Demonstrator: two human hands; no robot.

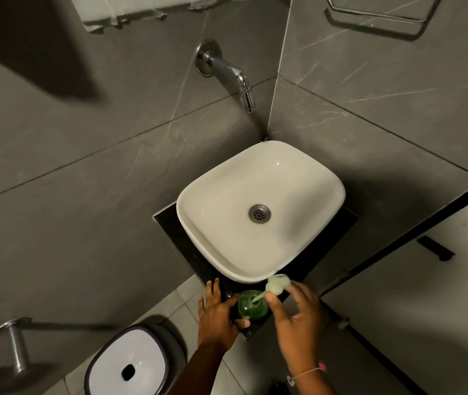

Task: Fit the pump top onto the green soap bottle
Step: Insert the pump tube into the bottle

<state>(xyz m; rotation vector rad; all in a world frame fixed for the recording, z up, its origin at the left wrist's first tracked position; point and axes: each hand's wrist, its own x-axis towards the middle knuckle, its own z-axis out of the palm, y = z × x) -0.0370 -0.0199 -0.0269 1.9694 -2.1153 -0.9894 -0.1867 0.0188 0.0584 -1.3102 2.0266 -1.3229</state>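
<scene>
**A:** Here we are at the near corner of the black counter, just in front of the white basin. The green soap bottle stands upright right at that front edge, and the left hand is wrapped around its side, thumb and fingers curled against the glass.

**B:** That's a bracing hold, I'd say. So close to the edge, a push from above could tip it or slide it off.

**A:** And the right hand has the pump top pinched by its head between thumb and fingertips, the other fingers spread loosely wide. The pump top is tilted, its dip tube slanting down with the tip at the bottle's mouth.

**B:** Tilted to feed the long tube in first, by the look of it. Holding the head leaves the collar free to meet the neck.

**A:** Is the tube inside yet?

**B:** The tip looks to be in the opening; how deep, I can't tell. The collar is well clear of the neck, so the fitting isn't done.
</scene>
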